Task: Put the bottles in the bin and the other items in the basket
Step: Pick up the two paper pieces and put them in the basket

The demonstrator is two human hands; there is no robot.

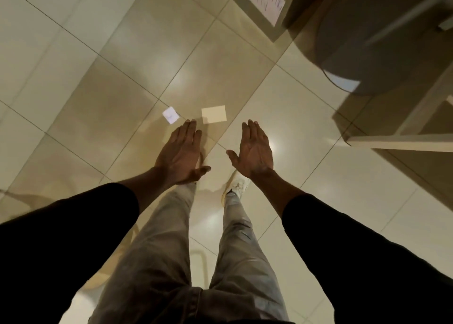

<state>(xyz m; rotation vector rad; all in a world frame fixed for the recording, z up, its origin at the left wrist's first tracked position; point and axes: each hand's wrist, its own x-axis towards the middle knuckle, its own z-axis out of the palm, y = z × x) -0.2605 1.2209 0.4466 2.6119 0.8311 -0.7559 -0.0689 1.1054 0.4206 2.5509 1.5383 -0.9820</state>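
Observation:
My left hand and my right hand are stretched out side by side above the tiled floor, fingers straight and together, holding nothing. Both sleeves are black. Just beyond the fingertips, two small pieces of paper lie flat on the floor: a white slip and a cream square. A round grey bin stands at the upper right. No bottle or basket shows in the view.
A cardboard box with a handwritten label sits at the top. A pale table frame juts in from the right edge. My legs and a white shoe are below the hands on the glossy beige tiles.

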